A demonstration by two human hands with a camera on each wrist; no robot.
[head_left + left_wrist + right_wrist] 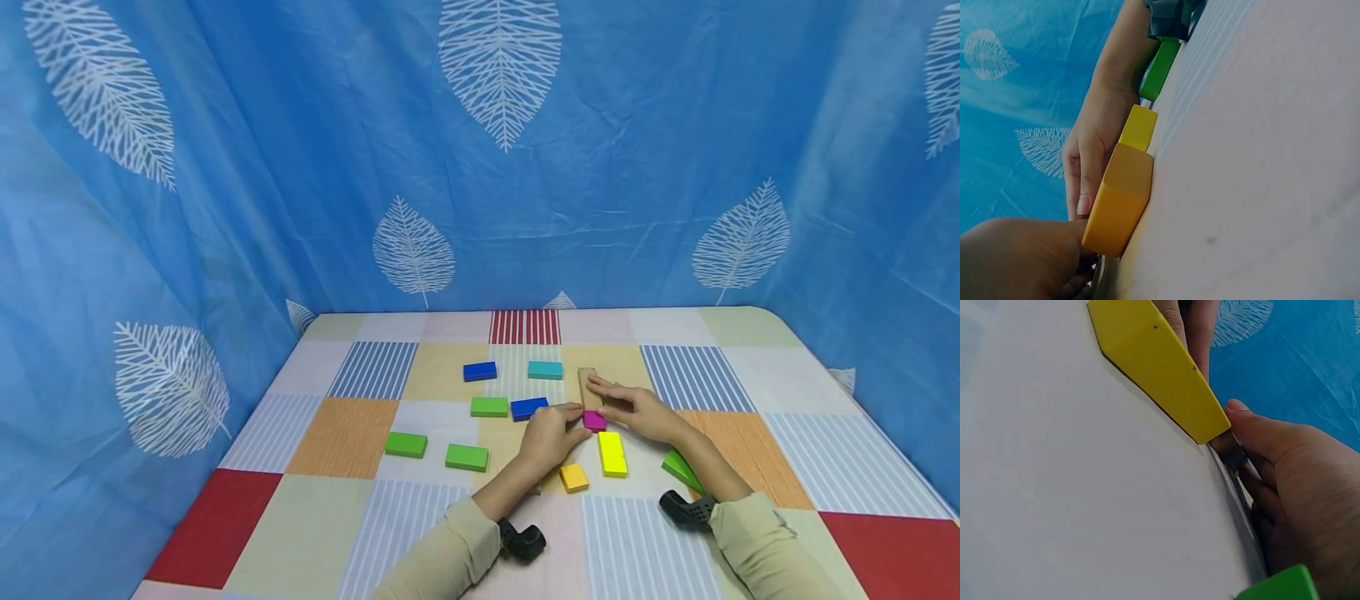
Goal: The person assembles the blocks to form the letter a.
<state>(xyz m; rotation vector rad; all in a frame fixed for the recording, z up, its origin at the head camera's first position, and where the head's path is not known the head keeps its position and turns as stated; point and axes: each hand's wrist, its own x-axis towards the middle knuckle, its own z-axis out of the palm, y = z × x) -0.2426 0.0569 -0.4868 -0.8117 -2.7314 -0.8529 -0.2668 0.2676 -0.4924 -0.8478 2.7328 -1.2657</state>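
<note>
My left hand (pixel 551 435) has its thumb and index finger at the left part of a magenta block (pixel 595 421), pinching it. A flat wooden block (pixel 587 383) lies end to end with the magenta one, on its far side. Fingertips of my right hand (pixel 647 414) rest on the wooden block, its thumb near where the two blocks meet. A yellow block (pixel 612 454) lies just nearer than the magenta one, beside an orange block (pixel 574 477). In the wrist views the yellow block (pixel 1160 369) and orange block (pixel 1121 197) hide part of the fingers.
Left of the hands lie green blocks (pixel 467 457), blue blocks (pixel 480 372) and a cyan block (pixel 545 370). Another green block (pixel 681 471) sits partly under the right forearm. A patchwork cloth (pixel 300 525) covers the table, with a blue curtain (pixel 600 167) behind.
</note>
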